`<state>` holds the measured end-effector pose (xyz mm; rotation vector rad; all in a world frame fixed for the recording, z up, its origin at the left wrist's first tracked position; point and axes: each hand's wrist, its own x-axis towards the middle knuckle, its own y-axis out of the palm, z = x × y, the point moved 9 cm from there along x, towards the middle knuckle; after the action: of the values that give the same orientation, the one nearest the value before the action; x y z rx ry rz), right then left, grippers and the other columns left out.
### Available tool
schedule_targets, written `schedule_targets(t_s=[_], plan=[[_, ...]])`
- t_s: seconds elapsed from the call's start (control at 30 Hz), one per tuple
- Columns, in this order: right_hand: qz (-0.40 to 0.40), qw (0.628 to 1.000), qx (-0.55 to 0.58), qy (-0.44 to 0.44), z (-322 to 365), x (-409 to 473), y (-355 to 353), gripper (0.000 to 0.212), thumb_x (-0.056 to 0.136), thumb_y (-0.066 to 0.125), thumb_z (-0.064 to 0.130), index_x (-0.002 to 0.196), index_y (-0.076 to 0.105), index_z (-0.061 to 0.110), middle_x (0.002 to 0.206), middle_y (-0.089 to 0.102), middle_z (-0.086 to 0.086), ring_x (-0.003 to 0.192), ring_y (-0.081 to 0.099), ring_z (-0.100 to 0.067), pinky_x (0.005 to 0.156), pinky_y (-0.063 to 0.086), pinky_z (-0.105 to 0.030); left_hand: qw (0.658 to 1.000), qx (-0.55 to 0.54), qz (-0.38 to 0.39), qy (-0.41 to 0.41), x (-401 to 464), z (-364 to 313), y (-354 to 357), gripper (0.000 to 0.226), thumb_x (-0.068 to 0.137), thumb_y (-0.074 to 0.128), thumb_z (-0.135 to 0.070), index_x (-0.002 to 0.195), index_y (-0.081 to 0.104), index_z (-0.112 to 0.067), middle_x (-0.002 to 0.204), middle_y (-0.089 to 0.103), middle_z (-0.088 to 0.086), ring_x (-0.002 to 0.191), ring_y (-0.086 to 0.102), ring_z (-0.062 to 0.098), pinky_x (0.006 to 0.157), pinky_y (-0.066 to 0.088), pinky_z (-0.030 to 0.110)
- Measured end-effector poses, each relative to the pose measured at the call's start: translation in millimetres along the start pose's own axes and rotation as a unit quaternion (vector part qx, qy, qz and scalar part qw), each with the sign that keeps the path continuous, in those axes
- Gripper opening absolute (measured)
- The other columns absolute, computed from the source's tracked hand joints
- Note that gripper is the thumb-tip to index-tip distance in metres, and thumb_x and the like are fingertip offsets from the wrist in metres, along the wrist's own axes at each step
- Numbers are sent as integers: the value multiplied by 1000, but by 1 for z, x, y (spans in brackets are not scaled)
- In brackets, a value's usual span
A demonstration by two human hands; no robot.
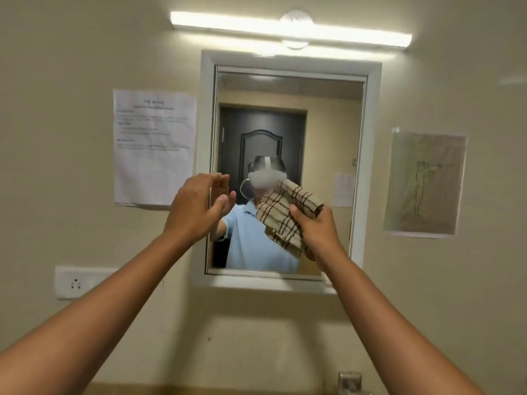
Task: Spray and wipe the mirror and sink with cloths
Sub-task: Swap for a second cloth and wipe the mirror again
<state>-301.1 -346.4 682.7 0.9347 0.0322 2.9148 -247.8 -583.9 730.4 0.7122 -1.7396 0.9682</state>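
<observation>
One framed mirror (288, 115), beige wall (71, 195)

The beige wall (85, 52) fills the frame and carries everything. At centre hangs the white-framed mirror (288, 115). A tube light (291, 28) runs above it. A printed notice (154, 146) is stuck at left, a drawing (425, 183) at right, and a white socket plate (77, 282) sits at lower left.

Notice (154, 146) left of mirror (288, 166), drawing (425, 183) right, lamp (291, 29) above.
</observation>
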Motion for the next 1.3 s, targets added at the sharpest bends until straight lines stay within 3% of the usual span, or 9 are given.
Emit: schedule_targets(t_s=[0.2,0.33,0.43,0.53,0.63,0.73,0.8,1.03,1.3], plan=[[-115,975,-90,-168,108,48,-33,32,94,60,12,125,61,20,107,65,8,103,63,-13,91,56,-39,992,91,-58,57,76,6,-17,61,96,54,-28,149,30,-11,154,35,11,145,28,26,120,21,46],[-301,858,-254,-330,176,48,-65,56,89,57,-1,140,46,21,128,59,-5,111,60,-21,89,55,-37,987,139,-52,54,112,19,-16,68,103,38,-32,156,-1,-15,164,-5,3,150,-10,15,121,-8,38],[-350,804,-332,-348,185,72,-77,72,85,63,2,149,33,17,144,47,-10,130,48,-30,105,46,-47,980,187,-30,65,128,26,-7,65,102,29,-32,155,-5,-16,164,-11,3,148,-16,15,120,-11,39],[-303,796,-440,-285,157,105,-64,81,83,63,6,152,23,17,155,32,-12,144,26,-31,117,25,-52,973,219,-5,72,132,32,4,65,97,20,-36,156,3,-14,164,-1,5,149,-10,16,121,-9,41],[-263,777,-511,-254,128,120,-38,84,90,53,31,156,3,15,163,3,-12,150,-5,-30,121,-2,-50,968,236,-1,88,131,36,10,70,91,22,-33,155,4,-12,164,-2,7,150,-8,20,121,-7,42],[-277,782,-505,-239,121,127,-23,93,91,29,70,155,-9,14,162,-13,-11,148,-18,-28,120,-11,-49,962,255,-3,101,131,39,12,77,84,22,-33,155,4,-9,163,-2,9,151,-6,24,122,-9,41],[-280,779,-508,-240,124,132,-13,101,87,25,80,154,-12,15,162,-17,-10,147,-21,-27,119,-11,-50,958,262,-11,115,130,39,14,78,82,18,-35,155,6,-8,163,0,11,151,-3,26,121,-10,38],[-198,747,-542,-331,148,144,87,87,91,11,74,154,-13,17,161,-22,-8,147,-23,-25,119,-9,-53,958,256,-28,130,130,42,17,75,85,20,-31,155,6,-7,163,0,12,152,-2,26,121,-3,43],[-74,720,-564,-398,153,131,192,82,96,18,66,154,-10,16,161,-19,-8,147,-24,-23,118,-11,-52,965,207,-41,158,128,42,12,64,97,25,-29,155,8,-9,164,7,10,152,0,20,122,8,48]])
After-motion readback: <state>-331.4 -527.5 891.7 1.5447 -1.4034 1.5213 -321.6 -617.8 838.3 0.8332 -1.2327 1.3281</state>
